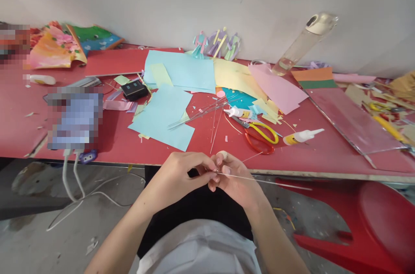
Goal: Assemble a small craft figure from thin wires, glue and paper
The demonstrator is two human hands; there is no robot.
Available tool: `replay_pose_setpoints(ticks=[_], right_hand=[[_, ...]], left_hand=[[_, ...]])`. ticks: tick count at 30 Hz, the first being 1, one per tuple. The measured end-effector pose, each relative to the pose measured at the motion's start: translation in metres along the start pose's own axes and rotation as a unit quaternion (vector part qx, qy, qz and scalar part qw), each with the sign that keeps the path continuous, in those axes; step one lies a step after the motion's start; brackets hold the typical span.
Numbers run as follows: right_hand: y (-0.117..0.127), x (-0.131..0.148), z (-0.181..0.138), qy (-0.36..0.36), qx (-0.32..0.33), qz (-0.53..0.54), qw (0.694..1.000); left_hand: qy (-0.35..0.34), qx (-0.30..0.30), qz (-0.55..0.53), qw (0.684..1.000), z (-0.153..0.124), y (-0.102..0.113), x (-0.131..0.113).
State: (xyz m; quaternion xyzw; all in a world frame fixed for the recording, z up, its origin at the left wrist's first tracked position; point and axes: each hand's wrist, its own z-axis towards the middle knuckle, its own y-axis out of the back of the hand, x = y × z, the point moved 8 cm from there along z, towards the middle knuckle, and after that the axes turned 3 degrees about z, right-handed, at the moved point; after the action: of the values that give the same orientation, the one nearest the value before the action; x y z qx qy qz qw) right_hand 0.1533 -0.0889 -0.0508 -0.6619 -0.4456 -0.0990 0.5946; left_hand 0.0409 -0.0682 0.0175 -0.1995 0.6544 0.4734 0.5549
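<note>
My left hand (pixel 184 174) pinches one end of a thin pale wire (pixel 275 182) between thumb and forefinger, just off the table's front edge. Against it, my right hand (pixel 238 181) has its fingers curled at the same end, and the wire runs out rightward across that palm. Exactly how the fingertips grip is partly hidden. Beyond my hands lie several loose thin wires (pixel 202 113) on and beside blue paper (pixel 165 114). Scissors with yellow and red handles (pixel 259 133) rest to the right, between a small glue bottle (pixel 240 113) and another glue bottle (pixel 301 136).
Paper sheets, among them a pink sheet (pixel 275 86), cover the back of the red table (pixel 123 140). Small paper figures (pixel 220 44) lean on the wall near a tall clear bottle (pixel 301 45). A phone (pixel 76 118) with white cables stands left; a red chair (pixel 385 218) is at right.
</note>
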Motion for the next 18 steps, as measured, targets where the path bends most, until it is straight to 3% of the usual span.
replay_pose_setpoints(ticks=[6,12,18], right_hand=[[-0.002,0.003,-0.002,-0.027,0.043,-0.041,0.998],[0.003,0.013,-0.004,-0.036,0.041,-0.138,0.989],[0.005,0.013,-0.006,-0.098,0.034,-0.213,0.972]], left_hand=[[-0.007,0.010,0.018,1.000,-0.002,0.002,-0.003],[0.010,0.029,0.006,1.000,-0.002,0.002,0.001],[0.040,0.061,0.000,0.997,-0.002,0.001,0.008]])
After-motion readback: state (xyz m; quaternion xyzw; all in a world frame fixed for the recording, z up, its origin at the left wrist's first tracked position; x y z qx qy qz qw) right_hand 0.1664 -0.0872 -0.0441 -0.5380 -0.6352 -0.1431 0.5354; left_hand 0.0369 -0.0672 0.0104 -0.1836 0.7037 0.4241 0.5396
